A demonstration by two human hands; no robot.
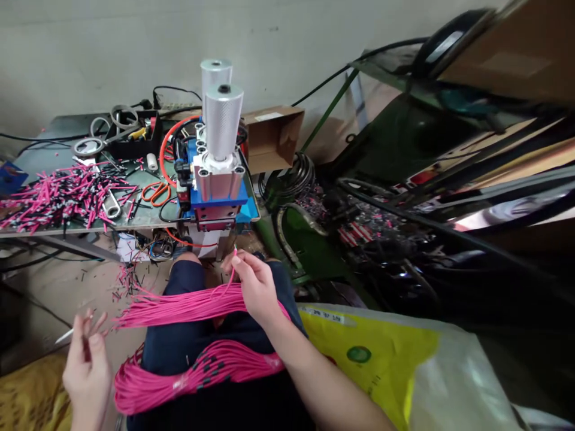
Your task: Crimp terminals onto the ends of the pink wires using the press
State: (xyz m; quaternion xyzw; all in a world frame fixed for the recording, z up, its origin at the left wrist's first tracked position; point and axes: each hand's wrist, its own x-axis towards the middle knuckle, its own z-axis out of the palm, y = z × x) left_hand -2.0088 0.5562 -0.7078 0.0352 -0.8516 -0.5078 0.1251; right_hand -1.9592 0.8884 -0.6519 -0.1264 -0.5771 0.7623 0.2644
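Observation:
My right hand (257,286) pinches a single pink wire (232,274) near its bare, pale tip, just in front of the press machine. Under that hand, a loose bundle of pink wires (188,306) lies across my thighs, its ends fanned out to the left. Closer to me rests a coiled, tied bundle of pink wire (157,386) with dark marks along it. Off to the left, my left hand (87,362) is raised with curled fingers. A thin, pale pointed tool (65,336) sticks out from it; its exact kind is unclear.
A press machine (218,155) with metal cylinders stands at the bench edge. Cut pink and black wire pieces (67,197) are heaped on the bench (58,129), near orange-handled scissors (156,193). An open cardboard box (274,140) sits behind. A yellow and white sack (381,365) is at my right.

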